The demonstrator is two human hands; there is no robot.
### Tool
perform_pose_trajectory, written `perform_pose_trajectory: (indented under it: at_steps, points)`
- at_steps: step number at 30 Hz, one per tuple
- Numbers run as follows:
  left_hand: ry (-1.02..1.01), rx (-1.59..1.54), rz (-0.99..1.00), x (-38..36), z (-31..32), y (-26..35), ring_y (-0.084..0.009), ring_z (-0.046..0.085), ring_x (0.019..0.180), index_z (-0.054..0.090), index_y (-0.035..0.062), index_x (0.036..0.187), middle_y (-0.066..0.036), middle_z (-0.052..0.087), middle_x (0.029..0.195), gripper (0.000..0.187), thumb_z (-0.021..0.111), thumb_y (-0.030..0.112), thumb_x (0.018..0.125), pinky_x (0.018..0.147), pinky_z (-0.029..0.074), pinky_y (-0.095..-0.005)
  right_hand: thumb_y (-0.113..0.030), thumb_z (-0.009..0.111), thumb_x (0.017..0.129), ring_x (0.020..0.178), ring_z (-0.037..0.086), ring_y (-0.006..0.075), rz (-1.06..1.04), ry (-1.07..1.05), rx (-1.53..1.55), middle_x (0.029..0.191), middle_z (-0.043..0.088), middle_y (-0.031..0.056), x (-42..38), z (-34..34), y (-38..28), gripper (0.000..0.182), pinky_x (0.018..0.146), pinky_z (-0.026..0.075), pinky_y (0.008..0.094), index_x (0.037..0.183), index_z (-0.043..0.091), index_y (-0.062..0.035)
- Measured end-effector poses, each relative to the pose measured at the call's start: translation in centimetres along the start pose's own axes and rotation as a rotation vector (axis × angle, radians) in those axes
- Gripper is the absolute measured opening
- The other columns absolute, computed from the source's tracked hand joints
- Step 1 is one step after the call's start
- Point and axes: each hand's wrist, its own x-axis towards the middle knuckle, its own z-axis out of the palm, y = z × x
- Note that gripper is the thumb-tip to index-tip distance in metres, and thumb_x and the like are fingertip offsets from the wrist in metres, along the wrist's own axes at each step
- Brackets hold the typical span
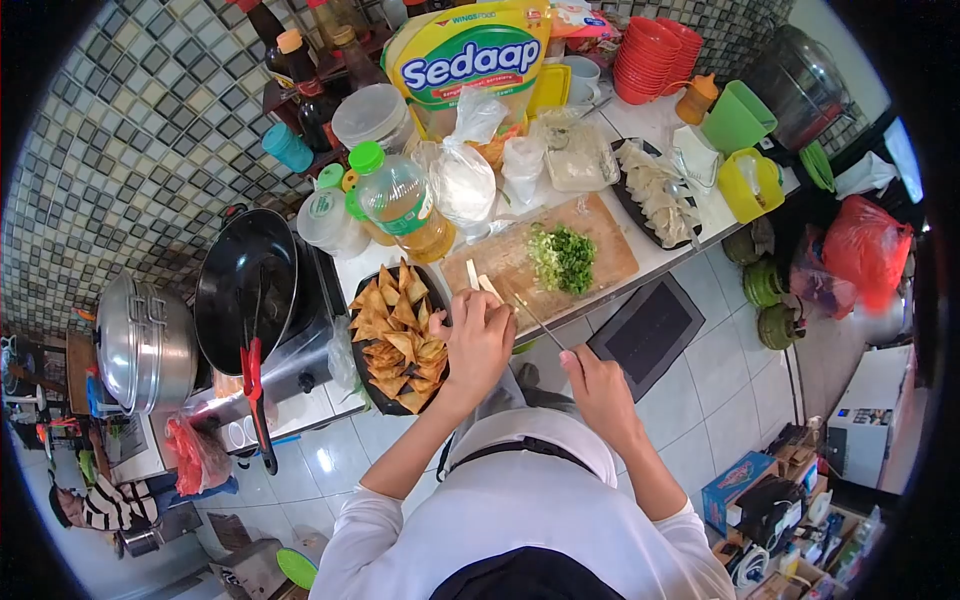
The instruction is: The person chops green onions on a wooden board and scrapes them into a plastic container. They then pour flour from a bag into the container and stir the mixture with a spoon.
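Note:
My right hand is closed around the handle of a knife, its thin blade slanting up and left over the near edge of the wooden cutting board. At the board's left end, the curled fingers of my left hand press on pale stick-shaped pieces, whose kind I cannot make out. Chopped green onion is heaped on the board, white bits to the left and green to the right. Beside my left hand, a black plate holds many golden fried triangular pastries.
Behind the board stand an oil bottle, a bag of flour and a large Sedaap pouch. A plate of pale dumplings is at right. Leftward, a black wok sits on the stove; another person is in the background.

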Motion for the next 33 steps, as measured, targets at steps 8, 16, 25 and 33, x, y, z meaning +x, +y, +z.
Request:
perform_pose_trajectory:
  at_steps: [8, 16, 25, 33]
  points:
    - [0.028, -0.088, -0.037, -0.1, 0.6, -0.2, -0.0237, 0.045, 0.102, 0.065, 0.0098, 0.077, 0.000, 0.050, 0.091, 0.007, 0.069, 0.014, 0.072, 0.085, 0.024, -0.0463, -0.031, 0.045, 0.096, 0.060, 0.057, 0.0460, -0.004, -0.050, -0.038, 0.062, 0.058, 0.0264, -0.2, 0.4, 0.0, 0.034, 0.053, 0.045, 0.0517, 0.088, 0.056, -0.0003]
    - [0.032, -0.075, -0.021, 0.2, 0.7, -0.1, -0.0237, 0.046, 0.102, 0.064, 0.0087, 0.074, -0.001, 0.049, 0.091, 0.006, 0.068, 0.012, 0.070, 0.085, 0.025, -0.0455, -0.026, 0.047, 0.096, 0.063, 0.056, 0.0456, -0.030, -0.016, -0.022, 0.062, 0.056, 0.0262, 1.1, 1.5, 0.5, 0.031, 0.056, 0.044, 0.0488, 0.088, 0.057, 0.0015]
    - [0.065, 0.040, 0.031, 1.7, 0.7, -0.3, -0.0236, 0.046, 0.099, 0.065, 0.0092, 0.078, -0.003, 0.049, 0.092, 0.008, 0.068, 0.015, 0.074, 0.081, 0.029, -0.0455, -0.027, 0.046, 0.096, 0.052, 0.051, 0.0226, 0.014, 0.024, 0.166, 0.057, 0.048, 0.0162, 2.0, -0.2, 2.0, 0.034, 0.055, 0.041, 0.0341, 0.087, 0.062, 0.0021]
    - [0.120, -0.149, -0.085, 3.8, -1.4, -1.8, -0.0247, 0.047, 0.098, 0.070, 0.0154, 0.096, -0.004, 0.050, 0.097, 0.020, 0.066, 0.011, 0.077, 0.082, 0.028, -0.0445, -0.027, 0.046, 0.096, 0.054, 0.052, 0.0299, 0.037, -0.045, 0.206, 0.060, 0.052, 0.0176, 0.9, -0.3, 0.7, 0.034, 0.058, 0.042, 0.0370, 0.089, 0.061, 0.0029]
